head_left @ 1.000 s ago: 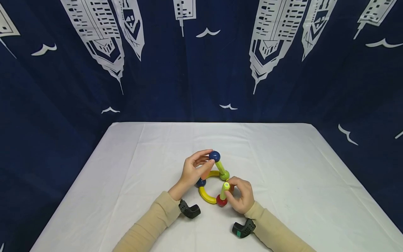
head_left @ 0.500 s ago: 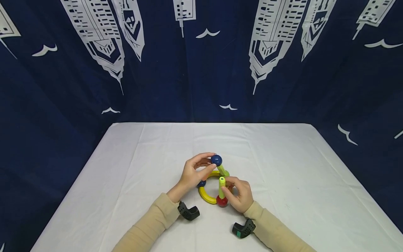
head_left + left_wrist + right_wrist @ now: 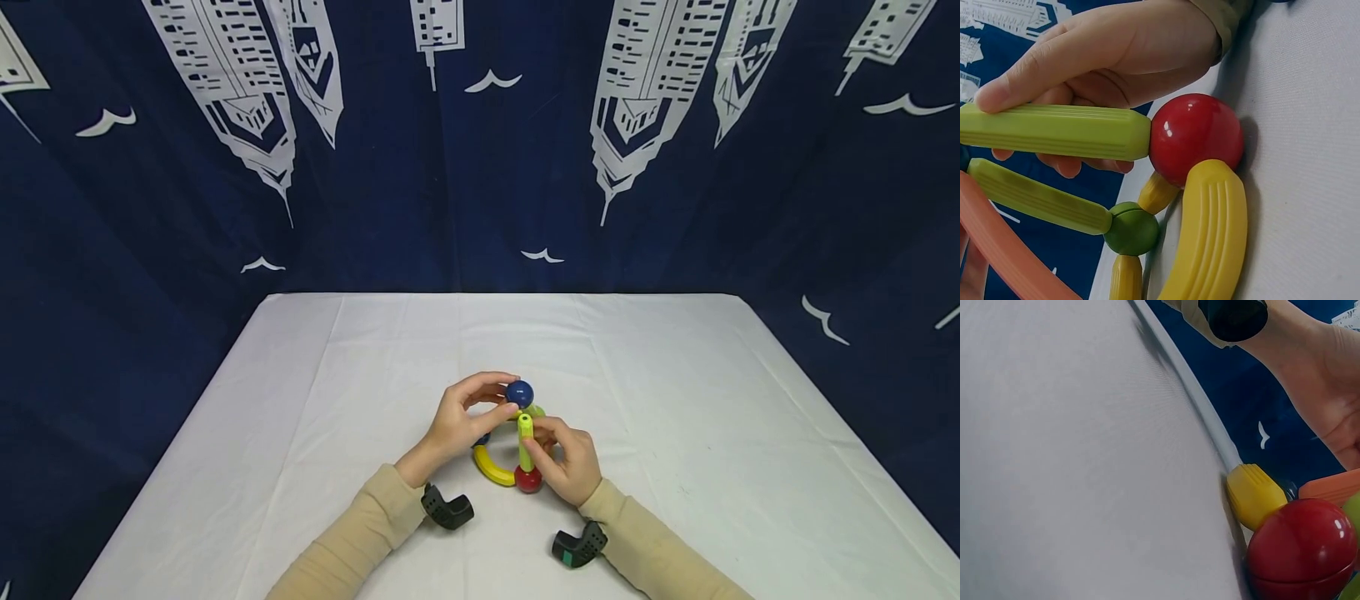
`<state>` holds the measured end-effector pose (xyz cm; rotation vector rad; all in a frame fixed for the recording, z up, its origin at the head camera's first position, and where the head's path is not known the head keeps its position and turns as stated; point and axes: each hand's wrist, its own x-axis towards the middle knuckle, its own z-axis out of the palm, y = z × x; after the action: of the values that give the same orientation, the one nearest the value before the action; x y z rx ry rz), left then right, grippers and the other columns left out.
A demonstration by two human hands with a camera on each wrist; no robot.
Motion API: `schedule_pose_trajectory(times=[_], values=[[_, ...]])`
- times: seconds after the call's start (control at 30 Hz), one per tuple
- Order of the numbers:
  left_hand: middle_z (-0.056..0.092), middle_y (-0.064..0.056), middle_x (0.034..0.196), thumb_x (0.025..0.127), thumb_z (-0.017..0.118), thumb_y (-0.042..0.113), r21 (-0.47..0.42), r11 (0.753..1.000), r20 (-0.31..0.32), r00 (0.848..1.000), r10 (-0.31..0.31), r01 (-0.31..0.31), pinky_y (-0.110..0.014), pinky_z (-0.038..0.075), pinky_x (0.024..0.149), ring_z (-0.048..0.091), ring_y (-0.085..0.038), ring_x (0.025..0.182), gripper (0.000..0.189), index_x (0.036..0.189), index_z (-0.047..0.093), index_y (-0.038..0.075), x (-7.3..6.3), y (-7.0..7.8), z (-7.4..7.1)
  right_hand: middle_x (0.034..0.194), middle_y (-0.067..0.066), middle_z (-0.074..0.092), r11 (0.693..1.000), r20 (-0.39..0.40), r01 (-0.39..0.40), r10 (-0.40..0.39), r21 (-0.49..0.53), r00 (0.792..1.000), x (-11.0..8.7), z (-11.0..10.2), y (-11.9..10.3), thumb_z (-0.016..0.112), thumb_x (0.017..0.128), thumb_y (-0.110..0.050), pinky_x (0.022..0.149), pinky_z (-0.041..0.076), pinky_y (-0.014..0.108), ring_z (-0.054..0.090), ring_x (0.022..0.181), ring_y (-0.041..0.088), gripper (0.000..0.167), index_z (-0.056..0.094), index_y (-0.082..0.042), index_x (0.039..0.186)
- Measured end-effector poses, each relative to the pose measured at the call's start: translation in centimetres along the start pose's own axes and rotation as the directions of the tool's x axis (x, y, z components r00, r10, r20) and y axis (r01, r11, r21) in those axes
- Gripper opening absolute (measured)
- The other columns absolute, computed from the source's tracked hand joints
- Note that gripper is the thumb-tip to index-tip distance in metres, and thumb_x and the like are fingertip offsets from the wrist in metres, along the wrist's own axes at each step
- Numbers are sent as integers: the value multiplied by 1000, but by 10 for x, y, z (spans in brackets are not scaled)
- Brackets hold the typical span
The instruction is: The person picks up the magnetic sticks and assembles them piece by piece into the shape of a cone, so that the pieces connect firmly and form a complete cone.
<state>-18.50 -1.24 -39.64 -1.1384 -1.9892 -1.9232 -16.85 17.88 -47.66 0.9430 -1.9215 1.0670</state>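
Observation:
Curved yellow magnetic rods [image 3: 492, 468] and balls form a ring on the table. My left hand [image 3: 459, 421] pinches a dark blue ball [image 3: 520, 393] between thumb and fingers, above the ring. A green rod [image 3: 1041, 199] rises from the green ball [image 3: 1132, 229] towards it, and an orange rod [image 3: 1013, 247] slants up to it as well. My right hand [image 3: 572, 460] pinches a light green rod [image 3: 525, 442] standing on the red ball [image 3: 528, 479]. That rod's upper end is bare in the head view. Another blue ball [image 3: 482, 438] lies partly hidden beneath my left hand.
A white cloth [image 3: 675, 400] covers the table, with a dark blue printed curtain [image 3: 480, 167] behind it. Black wrist cameras [image 3: 447, 507] hang under both beige sleeves [image 3: 352, 533], close over the cloth.
My left hand has brought the blue ball nearer and slightly right, tilting its green rod towards me. My right hand has tipped the light green rod from leaning right to nearly upright.

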Motion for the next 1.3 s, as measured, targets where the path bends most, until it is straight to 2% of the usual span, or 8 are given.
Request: schedule_pose_trajectory(times=[0.23, 0.43, 0.77, 1.07, 1.3], values=[[62, -25, 107, 80, 64, -14, -12, 1000, 8, 1000, 27, -27, -45, 52, 79, 62, -33, 91, 32, 111, 58, -11, 0, -1, 0, 69, 3, 65, 1000, 10, -29, 29, -8, 1000, -1, 0, 1, 52, 97, -32, 49, 46, 16, 57, 53, 7, 34, 58, 1, 99], [62, -26, 107, 79, 63, -17, -16, 1000, 11, 1000, 26, -26, -47, 51, 78, 61, -34, 90, 32, 110, 58, -12, -1, 1, 1, 69, 3, 65, 999, 14, -38, 38, -10, 999, -1, 0, 1, 52, 97, -32, 50, 46, 16, 58, 54, 8, 34, 59, 1, 100], [62, -27, 105, 79, 64, -15, -22, 998, 37, 998, 54, -53, -50, 51, 76, 61, -33, 91, 31, 109, 58, -12, -1, 0, 2, 69, 4, 65, 998, 18, -44, 44, -36, 999, -2, 1, 1, 51, 97, -33, 49, 47, 15, 58, 53, 8, 35, 58, 1, 100], [64, -20, 103, 77, 69, -11, 105, 992, -9, 997, 78, -76, -43, 51, 79, 61, -25, 93, 29, 106, 63, -7, 0, 5, 1, 70, 4, 65, 999, 14, -46, 47, -9, 999, -1, 1, 0, 53, 96, -31, 51, 47, 15, 58, 53, 8, 33, 60, 1, 100], [62, -23, 104, 79, 64, -14, 83, 993, -2, 996, 85, -85, -43, 52, 75, 59, -28, 91, 29, 108, 59, -11, 1, 2, -5, 74, 5, 66, 997, 76, -50, 45, 62, 996, -2, 5, 0, 62, 92, -20, 54, 48, 16, 60, 58, 10, 33, 59, 5, 113]])
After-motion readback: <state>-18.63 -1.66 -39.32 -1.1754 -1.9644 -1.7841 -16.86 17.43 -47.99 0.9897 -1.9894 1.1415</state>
